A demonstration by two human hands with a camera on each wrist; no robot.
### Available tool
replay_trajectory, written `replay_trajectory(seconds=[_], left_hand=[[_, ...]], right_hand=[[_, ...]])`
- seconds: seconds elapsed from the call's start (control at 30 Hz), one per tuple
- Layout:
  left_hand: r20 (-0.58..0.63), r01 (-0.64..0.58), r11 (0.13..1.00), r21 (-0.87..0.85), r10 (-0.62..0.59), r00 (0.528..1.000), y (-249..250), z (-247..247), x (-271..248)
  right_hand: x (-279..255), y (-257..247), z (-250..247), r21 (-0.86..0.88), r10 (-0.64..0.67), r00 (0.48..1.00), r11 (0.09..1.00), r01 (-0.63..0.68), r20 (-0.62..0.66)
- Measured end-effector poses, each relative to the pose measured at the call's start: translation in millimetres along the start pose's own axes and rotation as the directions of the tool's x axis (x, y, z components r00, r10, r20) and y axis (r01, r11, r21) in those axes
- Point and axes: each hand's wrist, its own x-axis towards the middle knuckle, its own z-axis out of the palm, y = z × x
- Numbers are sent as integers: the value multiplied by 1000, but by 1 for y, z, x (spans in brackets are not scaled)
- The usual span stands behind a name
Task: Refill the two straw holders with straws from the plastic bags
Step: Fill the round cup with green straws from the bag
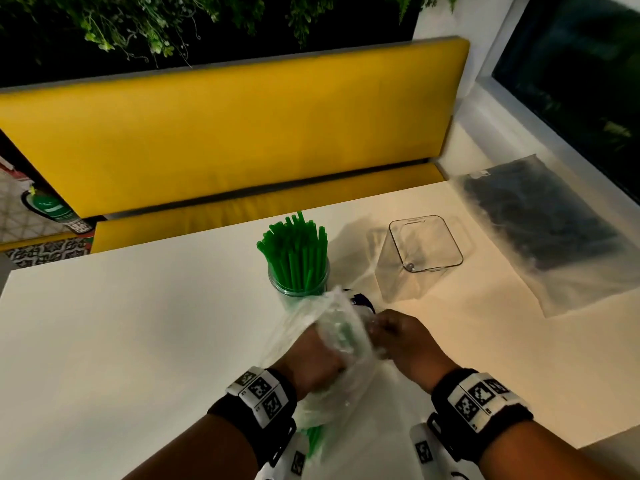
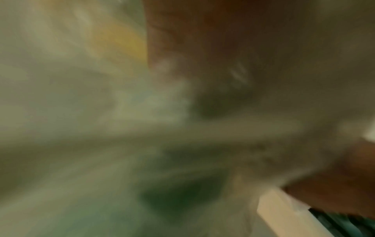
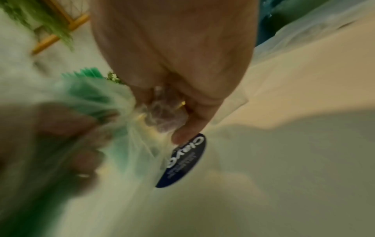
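Both hands gripped the clear plastic bag of green straws above the near middle of the tabletop. The left hand was wrapped around the body of the bag, its fingers curled into the crumpled film, while the right hand pinched a bunched piece of the film beside it; in the right wrist view the right hand's fingers were closed on a wad of clear plastic, with a dark oval label on the bag just below them. Green straws showed through the lower end of the bag, close to the near edge of the tabletop. The left wrist view was too blurred to tell anything about the grip.

Just beyond the hands, toward the middle of the tabletop, stood a round clear holder filled with upright green straws, their tips fanning out above its rim. To its right, well apart from it, a square clear holder stood with nothing visible inside but a small bead-like thing at its bottom. Farther right, along the right edge of the tabletop, lay a second plastic bag flat, holding dark straws. Behind the far edge ran a yellow bench, with green foliage above it.
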Motion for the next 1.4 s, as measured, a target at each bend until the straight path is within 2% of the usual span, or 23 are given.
replay_trajectory(seconds=[0.07, 0.13, 0.17, 0.23, 0.27, 0.33, 0.43, 0.53, 0.57, 0.63, 0.7, 0.73, 0.8, 0.9, 0.97, 1.0, 1.03, 1.1, 1.17, 1.2, 1.27, 1.33, 1.4], left_hand=[[35, -62, 997, 48, 60, 998, 15, -7, -8], [90, -126, 992, 21, 124, 988, 19, -14, -17], [96, -161, 986, 38, 157, 983, 22, -17, -24], [78, -286, 954, 95, 279, 957, 37, -22, -43], [76, -333, 942, 37, 329, 941, 46, -26, -51], [54, -378, 897, -229, 399, 915, 60, -33, -60], [39, -303, 801, -516, 375, 926, 64, -43, -54], [-24, -242, 890, -387, 253, 967, 51, -39, -34], [-46, -206, 920, -335, 202, 978, 45, -37, -27], [-48, -159, 941, -299, 151, 987, 35, -34, -17], [-16, -132, 950, -282, 132, 991, 29, -32, -12], [3, -127, 954, -271, 133, 991, 28, -32, -11], [43, -144, 958, -247, 160, 986, 29, -30, -14], [53, -241, 949, -202, 256, 965, 33, -27, -23], [34, -343, 923, -176, 354, 935, 41, -27, -33], [19, -392, 905, -169, 400, 916, 48, -29, -40], [-7, -442, 883, -160, 447, 895, 55, -32, -49], [-98, -557, 810, -186, 548, 831, 76, -44, -70], [-287, -683, 684, -257, 621, 730, 98, -63, -90], [-391, -732, 617, -289, 622, 679, 106, -74, -96], [-533, -784, 557, -276, 590, 606, 114, -94, -101], [-599, -783, 587, -205, 558, 574, 116, -104, -98], [-626, -767, 617, -175, 532, 571, 118, -107, -91]], right_hand=[[8, 19, -14, -231, -12, 996, 973, -10, -93], [11, 43, -30, -555, -6, 989, 828, -78, -148], [10, 51, -36, -608, 11, 985, 785, -117, -175], [5, 58, -39, -609, 60, 978, 774, -172, -201], [3, 55, -37, -620, 81, 973, 758, -202, -217], [0, 52, -35, -624, 80, 969, 752, -212, -233], [0, 40, -29, -621, 60, 974, 762, -185, -217], [-2, 24, -21, -606, 93, 974, 770, -201, -206], [-4, 19, -19, -612, 42, 978, 774, -162, -207], [-12, 10, -17, -615, -214, 961, 786, 63, -175], [-25, -4, -9, -544, -484, 870, 757, 362, -94], [-30, -12, -1, -495, -564, 824, 730, 470, -49], [-30, -26, 14, -355, -613, 788, 726, 589, 54], [-17, -38, 29, -169, -524, 835, 819, 548, 166], [-13, -35, 31, -265, -512, 845, 802, 534, 152], [-13, -30, 32, -366, -549, 827, 751, 550, 119], [-13, -24, 32, -489, -614, 783, 654, 577, 102], [-11, -10, 33, -707, -670, 703, 375, 599, 240], [-4, 0, 36, -804, -600, 704, 161, 572, 381], [-1, 1, 39, -820, -570, 723, 144, 555, 389], [-1, -8, 39, -813, -566, 743, 205, 545, 356], [-2, -21, 37, -773, -654, 702, 278, 570, 282], [2, -34, 36, -741, -762, 630, 337, 581, 148]])
